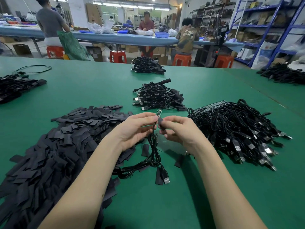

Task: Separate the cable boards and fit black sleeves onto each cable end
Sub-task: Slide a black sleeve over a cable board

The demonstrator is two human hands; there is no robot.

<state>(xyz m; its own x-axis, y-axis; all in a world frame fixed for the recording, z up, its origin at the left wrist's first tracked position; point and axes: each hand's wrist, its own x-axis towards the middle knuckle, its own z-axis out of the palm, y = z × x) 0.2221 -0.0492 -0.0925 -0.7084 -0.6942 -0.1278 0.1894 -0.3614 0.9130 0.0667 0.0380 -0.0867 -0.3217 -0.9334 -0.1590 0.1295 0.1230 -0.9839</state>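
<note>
Over the green table [206, 187], the left hand [133, 128] pinches a small circuit board [158, 112] between thumb and fingers, its black cable [154, 151] hanging down to a loose coil and a USB plug [165, 178] on the table. The right hand [178, 129] pinches a black sleeve [160, 123] just beside the board, at its lower end. A big heap of loose sleeves [57, 146] lies to the left, a pile of unsleeved cables [239, 129] to the right, and a smaller bundle of finished cables [158, 96] sits beyond the hands.
</note>
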